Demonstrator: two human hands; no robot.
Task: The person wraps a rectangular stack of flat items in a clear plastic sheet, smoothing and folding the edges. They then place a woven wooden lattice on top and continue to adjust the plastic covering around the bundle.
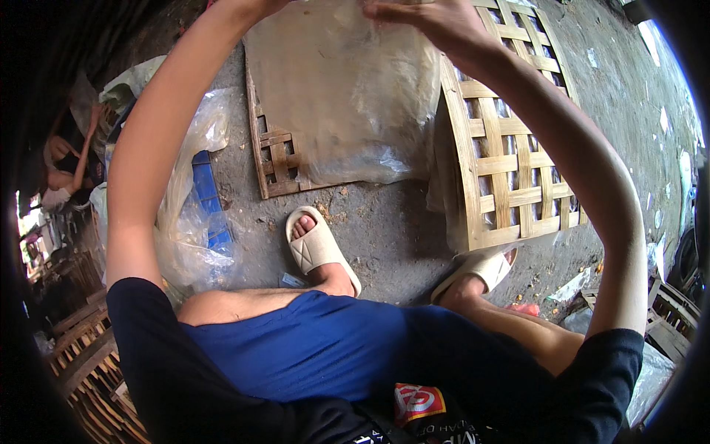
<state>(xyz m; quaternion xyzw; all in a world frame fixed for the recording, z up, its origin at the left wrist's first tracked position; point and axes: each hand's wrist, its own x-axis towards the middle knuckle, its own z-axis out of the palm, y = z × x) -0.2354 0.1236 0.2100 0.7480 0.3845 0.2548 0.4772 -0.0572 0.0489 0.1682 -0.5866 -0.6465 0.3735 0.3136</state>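
Before me on the ground, a cloudy plastic sheet (344, 89) covers most of a flat woven bamboo panel (275, 149). At the top edge of the view, my left hand (265, 5) is mostly cut off, its fingers out of sight near the sheet's far left corner. My right hand (430, 18) is over the sheet's far right part, fingers pointing left. Whether it grips the plastic cannot be made out. Beneath my right forearm, a paler woven bamboo panel (502, 166) leans at the right, with more clear plastic under its lattice.
Crumpled clear plastic (191, 222) lies on the left, partly over a blue slatted piece (211, 200). Bamboo racks (89, 366) stand at lower left. Another person (69, 161) sits at far left. My sandalled feet (321, 250) flank the gap between panels. Scraps litter the concrete floor (615, 111).
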